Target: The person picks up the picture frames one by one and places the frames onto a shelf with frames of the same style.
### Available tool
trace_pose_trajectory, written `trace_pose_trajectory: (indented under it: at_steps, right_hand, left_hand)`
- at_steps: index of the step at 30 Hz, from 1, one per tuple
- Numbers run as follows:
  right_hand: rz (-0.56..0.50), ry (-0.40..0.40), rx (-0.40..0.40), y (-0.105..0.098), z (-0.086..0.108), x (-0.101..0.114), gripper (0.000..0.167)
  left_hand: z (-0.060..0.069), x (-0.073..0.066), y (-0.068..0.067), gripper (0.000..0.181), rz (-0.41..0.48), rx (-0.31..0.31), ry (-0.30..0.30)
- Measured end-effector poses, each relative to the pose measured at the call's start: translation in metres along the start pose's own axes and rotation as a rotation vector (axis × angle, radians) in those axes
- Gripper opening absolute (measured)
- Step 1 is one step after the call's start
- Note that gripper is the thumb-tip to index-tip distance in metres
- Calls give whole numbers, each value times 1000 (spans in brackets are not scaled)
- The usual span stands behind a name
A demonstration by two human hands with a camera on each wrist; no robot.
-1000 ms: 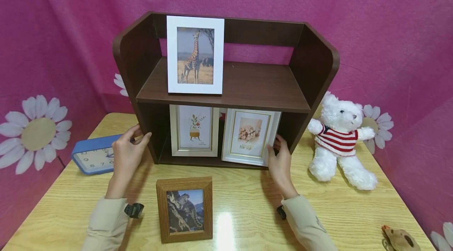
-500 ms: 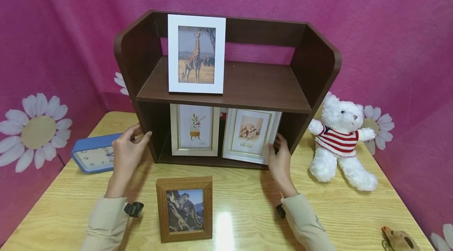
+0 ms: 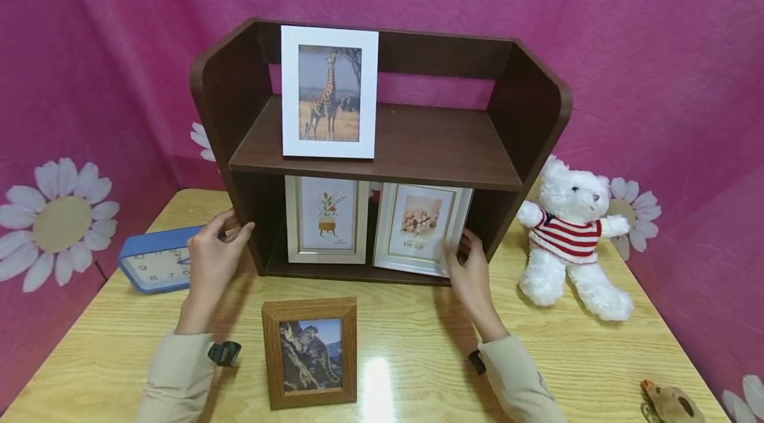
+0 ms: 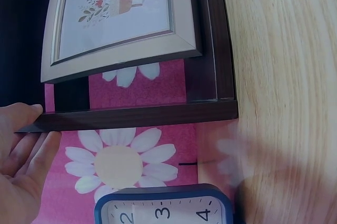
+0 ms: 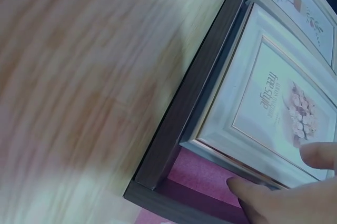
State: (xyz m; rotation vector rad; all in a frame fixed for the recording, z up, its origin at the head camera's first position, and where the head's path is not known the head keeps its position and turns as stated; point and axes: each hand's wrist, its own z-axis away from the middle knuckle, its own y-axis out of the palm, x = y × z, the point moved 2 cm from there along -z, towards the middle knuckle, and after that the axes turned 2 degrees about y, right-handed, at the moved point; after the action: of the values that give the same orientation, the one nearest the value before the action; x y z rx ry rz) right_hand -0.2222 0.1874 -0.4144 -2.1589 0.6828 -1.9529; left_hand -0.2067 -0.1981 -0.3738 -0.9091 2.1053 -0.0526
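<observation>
A dark brown two-tier shelf (image 3: 442, 138) stands on the table. My left hand (image 3: 215, 254) pinches the front edge of its left side panel, thumb inside and fingers outside in the left wrist view. On the lower tier, my right hand (image 3: 471, 270) grips the right edge of a white picture frame (image 3: 384, 257) showing pink flowers, its thumb over the front. That frame is slightly tilted. To its left stands a cream picture frame (image 3: 292, 237) with a potted-plant print. A white giraffe picture frame (image 3: 288, 105) stands on the upper tier, left of the middle.
A brown wooden picture frame (image 3: 272, 357) with a leopard photo stands at the front. A blue clock (image 3: 158, 241) lies left of the shelf. At right sit a white teddy bear (image 3: 573, 231) in a striped sweater and a small brown figure (image 3: 674, 403). Pink curtain surrounds the table (image 3: 412, 343).
</observation>
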Motion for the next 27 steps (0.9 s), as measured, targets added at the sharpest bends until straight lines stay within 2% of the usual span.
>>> trace_pose_trajectory:
  at_steps: [10,20,27]
  right_hand:
    - [-27,21,48,-5,10,3,56]
    - [-17,-14,49,-10,19,10,50]
    - [-2,-25,28,-12,22,10,44]
  left_hand:
    - [-1,1,0,29,3,0,3]
    - [-1,1,0,29,7,-7,17]
    - [0,1,-1,29,11,-2,-1]
